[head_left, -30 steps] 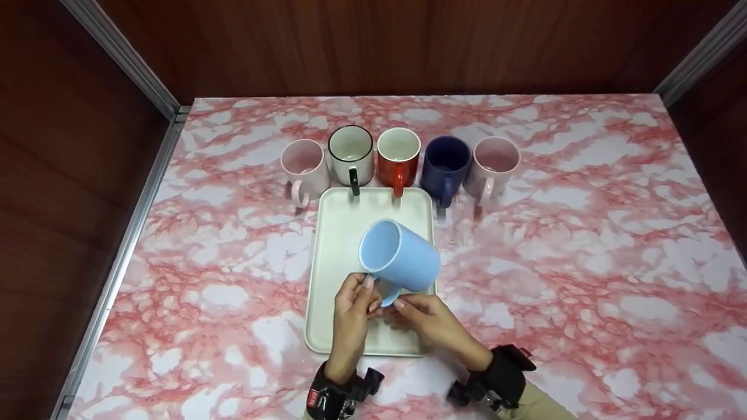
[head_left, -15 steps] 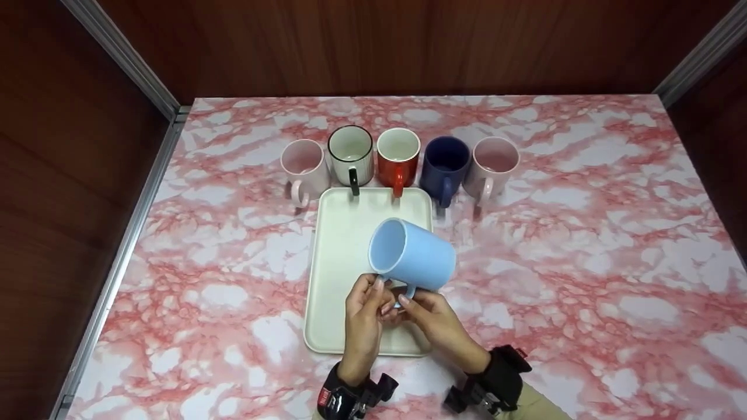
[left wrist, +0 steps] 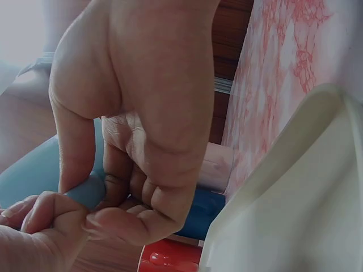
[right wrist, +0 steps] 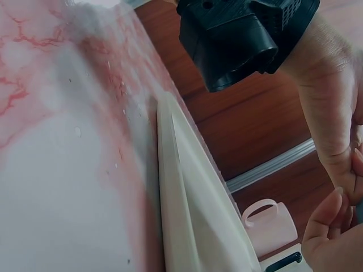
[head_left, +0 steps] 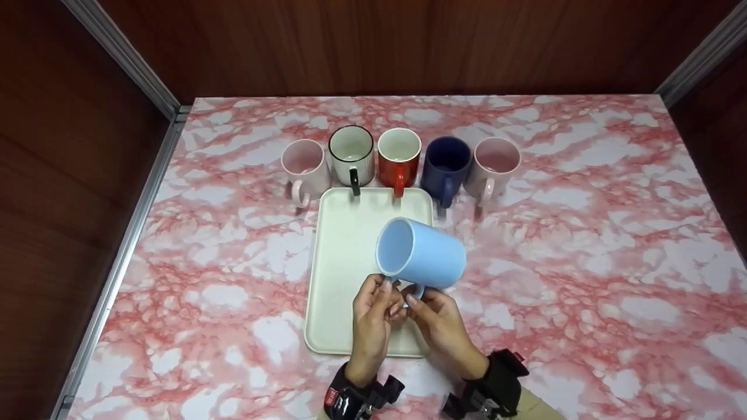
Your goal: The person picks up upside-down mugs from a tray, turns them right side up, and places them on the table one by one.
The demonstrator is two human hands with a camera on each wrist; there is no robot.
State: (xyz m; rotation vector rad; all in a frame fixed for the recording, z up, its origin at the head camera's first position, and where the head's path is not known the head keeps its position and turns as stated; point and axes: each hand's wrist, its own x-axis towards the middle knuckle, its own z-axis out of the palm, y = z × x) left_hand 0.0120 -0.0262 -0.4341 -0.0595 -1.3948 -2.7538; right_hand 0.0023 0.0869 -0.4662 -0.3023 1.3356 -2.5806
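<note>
A light blue mug (head_left: 435, 254) is held tilted on its side above the cream tray (head_left: 338, 280), its mouth facing left and its handle pointing down toward me. My left hand (head_left: 373, 312) pinches the handle near the rim end. My right hand (head_left: 446, 326) pinches the same handle nearer the base end, thumb on top. In the left wrist view the fingers of both hands meet around the blue handle (left wrist: 88, 190). The right wrist view shows little of the mug; fingers hide most of it.
Behind the tray stand several upright mugs in a row: pink (head_left: 306, 172), white with black rim (head_left: 352, 157), red (head_left: 398, 163), dark blue (head_left: 445, 169) and another pink (head_left: 493, 169). Their handles face me. Wooden panels (head_left: 408, 46) bound the marbled table (head_left: 583, 262).
Both hands still hold the blue mug's handle. The mug has shifted right and turned a little more onto its side; my left hand has moved right with it, closer to my right hand.
</note>
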